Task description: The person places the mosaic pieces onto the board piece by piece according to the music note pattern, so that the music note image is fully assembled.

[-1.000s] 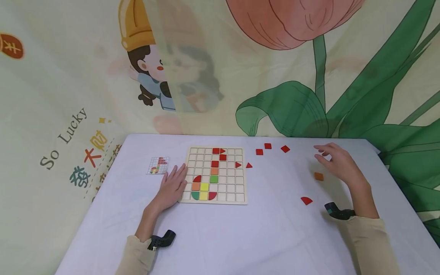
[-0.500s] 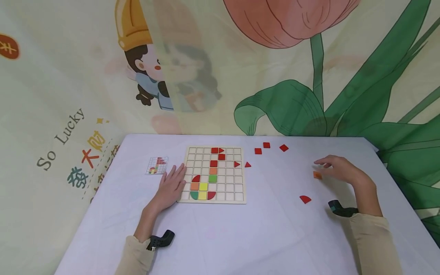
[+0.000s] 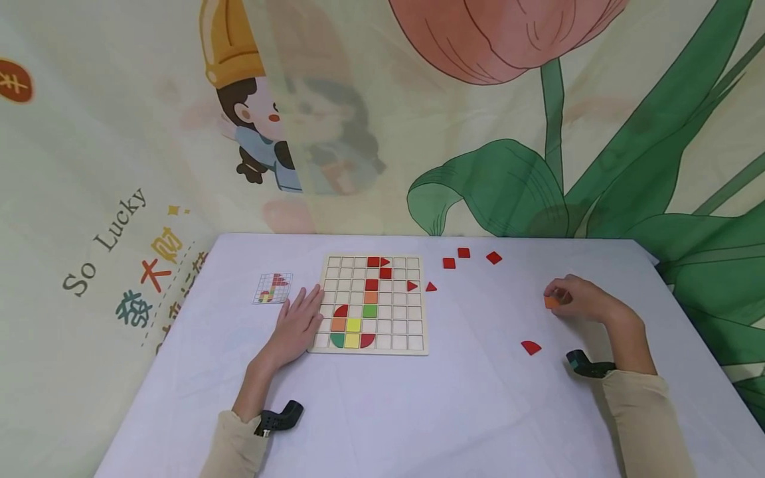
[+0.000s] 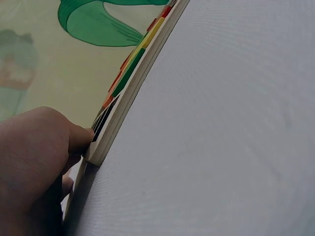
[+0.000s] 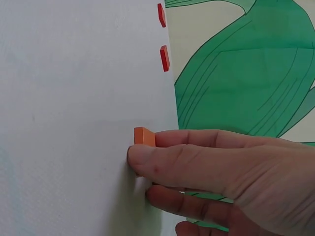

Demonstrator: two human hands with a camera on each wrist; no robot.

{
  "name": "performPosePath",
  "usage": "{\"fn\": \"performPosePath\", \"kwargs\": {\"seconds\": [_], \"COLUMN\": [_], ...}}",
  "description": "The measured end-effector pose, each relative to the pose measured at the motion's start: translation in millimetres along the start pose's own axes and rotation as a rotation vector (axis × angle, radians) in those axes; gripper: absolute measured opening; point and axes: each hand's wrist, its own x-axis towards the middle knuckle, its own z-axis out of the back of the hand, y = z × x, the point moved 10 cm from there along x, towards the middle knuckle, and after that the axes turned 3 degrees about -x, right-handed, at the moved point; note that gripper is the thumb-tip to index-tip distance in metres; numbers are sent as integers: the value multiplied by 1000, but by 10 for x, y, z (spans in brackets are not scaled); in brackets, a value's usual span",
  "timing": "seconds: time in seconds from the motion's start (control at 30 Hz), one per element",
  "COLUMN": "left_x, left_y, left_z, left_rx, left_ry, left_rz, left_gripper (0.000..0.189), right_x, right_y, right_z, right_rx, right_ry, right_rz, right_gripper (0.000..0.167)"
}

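My right hand (image 3: 581, 300) pinches an orange square tile (image 5: 143, 136) between thumb and forefinger, on the right part of the table. The thumb covers part of the tile in the right wrist view. My left hand (image 3: 297, 323) lies flat with straight fingers along the left edge of a pale gridded wooden board (image 3: 399, 346); in the left wrist view its thumb is right at the board's corner. Red, orange, green and yellow pieces sit in the board's cells, among them a green square (image 3: 370, 311) and a red triangle (image 3: 412, 286).
A small printed pattern card (image 3: 273, 288) lies left of the board. Several red squares, one of them a turned tile (image 3: 493, 257), lie behind and right of it. A loose red triangle (image 3: 431, 287) and a red quarter-circle (image 3: 530, 348) also lie on the white cloth.
My right hand has come down and toward me onto the orange tile, and its fingers have closed on it. My left hand has stayed at the board's edge.
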Motion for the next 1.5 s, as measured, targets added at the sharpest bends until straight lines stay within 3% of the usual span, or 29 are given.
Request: {"fn": "performPosePath", "kwargs": {"seconds": [0.37,0.53,0.67,0.83,1.0,1.2,1.33,1.5], "left_x": [-21,-12,-8,2,-9,-41,-40,-24], "left_y": [14,3,6,-1,8,27,30,6], "left_z": [-14,7,20,6,6,24,23,18], "left_rx": [11,3,9,2,-1,-1,-3,-22], "left_ry": [7,0,-5,0,-1,1,5,5], "left_rz": [4,0,-2,-9,-3,1,2,5], "left_gripper": [56,57,57,56,56,56,56,56], "right_x": [23,21,43,-6,-37,84,214,338], "right_y": [32,222,695,1536,2286,2997,3287,3364], "right_z": [-2,114,182,113,-83,-299,-468,-666], "right_rx": [6,43,40,-41,-88,-163,-201,-171], "right_ry": [-16,-81,-194,-328,-310,-288,-311,-298], "right_rz": [35,61,213,465,619,742,786,796], "right_gripper": [23,26,30,30,28,24,22,20]}}
